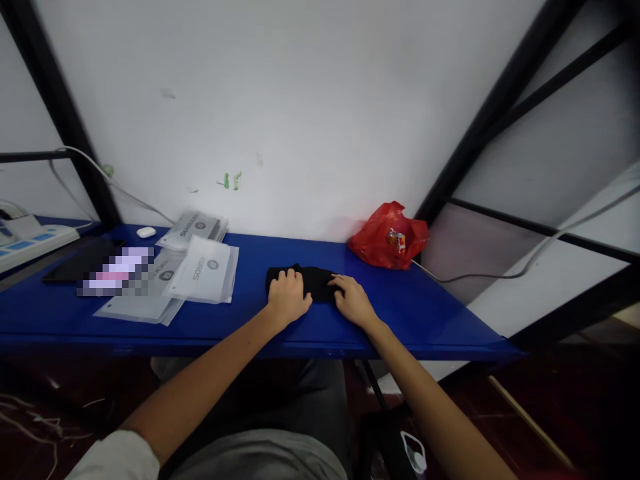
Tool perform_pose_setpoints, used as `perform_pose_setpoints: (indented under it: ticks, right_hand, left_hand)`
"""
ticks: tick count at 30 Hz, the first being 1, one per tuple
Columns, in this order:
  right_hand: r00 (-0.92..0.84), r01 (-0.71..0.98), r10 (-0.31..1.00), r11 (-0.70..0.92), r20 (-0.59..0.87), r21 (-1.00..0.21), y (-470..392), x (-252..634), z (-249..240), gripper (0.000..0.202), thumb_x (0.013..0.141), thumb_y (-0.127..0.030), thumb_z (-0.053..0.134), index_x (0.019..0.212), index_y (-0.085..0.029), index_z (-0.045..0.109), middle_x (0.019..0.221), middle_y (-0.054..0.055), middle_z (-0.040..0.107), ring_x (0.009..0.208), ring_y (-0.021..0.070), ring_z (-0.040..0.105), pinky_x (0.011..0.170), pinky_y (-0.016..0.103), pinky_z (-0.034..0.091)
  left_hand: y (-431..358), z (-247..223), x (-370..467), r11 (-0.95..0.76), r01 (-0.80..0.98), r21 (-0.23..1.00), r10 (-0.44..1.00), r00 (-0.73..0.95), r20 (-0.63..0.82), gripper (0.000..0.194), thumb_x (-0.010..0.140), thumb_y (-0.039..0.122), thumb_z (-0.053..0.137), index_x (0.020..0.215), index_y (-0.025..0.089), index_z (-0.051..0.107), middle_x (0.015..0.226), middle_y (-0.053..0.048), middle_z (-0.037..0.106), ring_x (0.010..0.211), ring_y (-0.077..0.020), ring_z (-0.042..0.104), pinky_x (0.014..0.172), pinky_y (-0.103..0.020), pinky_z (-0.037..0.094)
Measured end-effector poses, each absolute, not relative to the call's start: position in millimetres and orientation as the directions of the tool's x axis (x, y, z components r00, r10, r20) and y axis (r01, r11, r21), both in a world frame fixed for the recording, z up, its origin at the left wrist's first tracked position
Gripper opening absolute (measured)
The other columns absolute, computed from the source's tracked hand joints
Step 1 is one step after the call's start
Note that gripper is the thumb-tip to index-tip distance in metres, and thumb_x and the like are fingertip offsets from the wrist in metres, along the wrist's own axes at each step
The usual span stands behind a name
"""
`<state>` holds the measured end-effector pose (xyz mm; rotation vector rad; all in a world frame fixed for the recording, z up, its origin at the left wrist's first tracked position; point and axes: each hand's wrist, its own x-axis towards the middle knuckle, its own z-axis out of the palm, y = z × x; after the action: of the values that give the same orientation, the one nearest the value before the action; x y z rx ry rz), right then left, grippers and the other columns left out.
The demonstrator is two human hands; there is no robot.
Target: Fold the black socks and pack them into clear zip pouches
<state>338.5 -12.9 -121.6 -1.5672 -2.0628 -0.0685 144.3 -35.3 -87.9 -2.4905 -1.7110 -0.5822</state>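
Note:
A flat, folded black cloth (pixel 318 283) lies on the blue desk, close to its front edge; its exact kind cannot be told. Over its left part rests my left hand (pixel 288 295), the fingers bent onto the fabric and the thumb out to the right. My right hand (pixel 353 301) touches the right end of the cloth, fingers apart and stretched across the edge. Between the two hands the middle of the cloth shows. Its left end and right edge are partly hidden under my fingers.
Several frosted zip pouches (pixel 203 270) lie left on the desk (pixel 260 333), near a tablet-like dark device (pixel 75 260), a white earbud case (pixel 146 232) and a power strip (pixel 43 241). A red plastic bag (pixel 387 237) stands back right, by a cable (pixel 475 276) and black frame bars.

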Motion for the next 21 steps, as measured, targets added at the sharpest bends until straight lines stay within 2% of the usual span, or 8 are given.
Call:
perform_pose_setpoints:
  ticks: [4, 7, 10, 13, 14, 16, 19, 21]
  right_hand:
    - [-0.170, 0.902, 0.878, 0.321, 0.447, -0.289, -12.4, 338.8, -122.2, 0.036, 0.070, -0.004, 0.042, 0.092, -0.018, 0.066, 0.113, 0.010, 0.064, 0.114, 0.0221, 0.054, 0.100, 0.040, 0.040]
    - [-0.165, 0.909, 0.880, 0.311, 0.445, -0.277, -13.2, 338.8, -121.6, 0.036, 0.071, -0.005, 0.042, 0.093, -0.018, 0.067, 0.114, 0.010, 0.064, 0.114, 0.0224, 0.054, 0.099, 0.040, 0.041]
    - [-0.160, 0.925, 0.878, 0.293, 0.451, -0.243, -14.9, 337.4, -119.3, 0.035, 0.072, -0.006, 0.043, 0.093, -0.017, 0.068, 0.114, 0.010, 0.064, 0.113, 0.0231, 0.054, 0.099, 0.039, 0.041]
    - [-0.133, 0.947, 0.878, 0.249, 0.460, -0.202, -16.2, 334.6, -116.1, 0.034, 0.073, -0.007, 0.043, 0.091, -0.018, 0.069, 0.112, 0.009, 0.065, 0.110, 0.0233, 0.056, 0.098, 0.039, 0.041]
    - [-0.120, 0.954, 0.877, 0.231, 0.466, -0.189, -16.4, 333.7, -115.3, 0.033, 0.073, -0.007, 0.043, 0.090, -0.018, 0.070, 0.111, 0.009, 0.066, 0.109, 0.0234, 0.056, 0.098, 0.039, 0.041]
    - [-0.097, 0.965, 0.873, 0.200, 0.478, -0.170, -16.5, 332.9, -114.7, 0.033, 0.074, -0.007, 0.043, 0.088, -0.019, 0.071, 0.110, 0.008, 0.066, 0.107, 0.0237, 0.057, 0.097, 0.040, 0.042]
    - [-0.051, 0.974, 0.872, 0.151, 0.487, -0.169, -15.6, 335.1, -115.0, 0.032, 0.076, -0.010, 0.043, 0.086, -0.021, 0.071, 0.109, 0.007, 0.067, 0.107, 0.0245, 0.057, 0.096, 0.041, 0.041]
    - [-0.009, 0.977, 0.876, 0.110, 0.482, -0.182, -14.1, 337.5, -114.5, 0.031, 0.077, -0.012, 0.043, 0.085, -0.021, 0.071, 0.108, 0.007, 0.067, 0.107, 0.0254, 0.057, 0.096, 0.043, 0.041]
  left_hand:
    - [-32.1, -80.7, 141.5, -0.399, 0.899, 0.181, 0.888, 0.329, 0.322, 0.033, 0.087, 0.017, 0.040, 0.118, 0.013, 0.050, 0.106, -0.013, 0.058, 0.097, -0.0247, 0.057, 0.070, -0.033, 0.048]
    - [-32.2, -67.4, 131.0, -0.377, 0.907, 0.189, 0.888, 0.297, 0.351, 0.037, 0.087, 0.015, 0.038, 0.122, 0.018, 0.048, 0.106, -0.011, 0.058, 0.095, -0.0234, 0.058, 0.071, -0.032, 0.048]
    - [-34.8, -49.6, 108.4, -0.225, 0.943, 0.246, 0.902, 0.106, 0.418, 0.037, 0.086, 0.017, 0.038, 0.121, 0.018, 0.049, 0.102, -0.011, 0.058, 0.091, -0.0259, 0.059, 0.072, -0.036, 0.047]
    - [-37.1, -39.2, 83.3, -0.074, 0.960, 0.270, 0.828, -0.092, 0.554, 0.039, 0.086, 0.017, 0.035, 0.123, 0.012, 0.048, 0.109, -0.016, 0.056, 0.103, -0.0319, 0.052, 0.077, -0.041, 0.046]
    - [-37.4, -39.5, 77.2, -0.085, 0.963, 0.258, 0.806, -0.086, 0.586, 0.041, 0.086, 0.016, 0.034, 0.124, 0.012, 0.047, 0.114, -0.017, 0.054, 0.107, -0.0322, 0.049, 0.081, -0.042, 0.044]
    - [-36.9, -46.1, 69.8, -0.193, 0.962, 0.193, 0.804, 0.042, 0.593, 0.042, 0.087, 0.015, 0.033, 0.126, 0.012, 0.048, 0.120, -0.016, 0.053, 0.111, -0.0304, 0.047, 0.087, -0.041, 0.042]
    - [-34.6, -65.2, 67.9, -0.342, 0.936, 0.086, 0.864, 0.277, 0.420, 0.035, 0.089, 0.021, 0.036, 0.115, 0.013, 0.057, 0.113, -0.014, 0.058, 0.106, -0.0287, 0.051, 0.087, -0.040, 0.042]
    - [-31.8, -76.7, 68.5, -0.361, 0.931, 0.055, 0.900, 0.332, 0.283, 0.033, 0.089, 0.026, 0.039, 0.108, 0.012, 0.062, 0.108, -0.015, 0.060, 0.104, -0.0296, 0.053, 0.085, -0.041, 0.043]
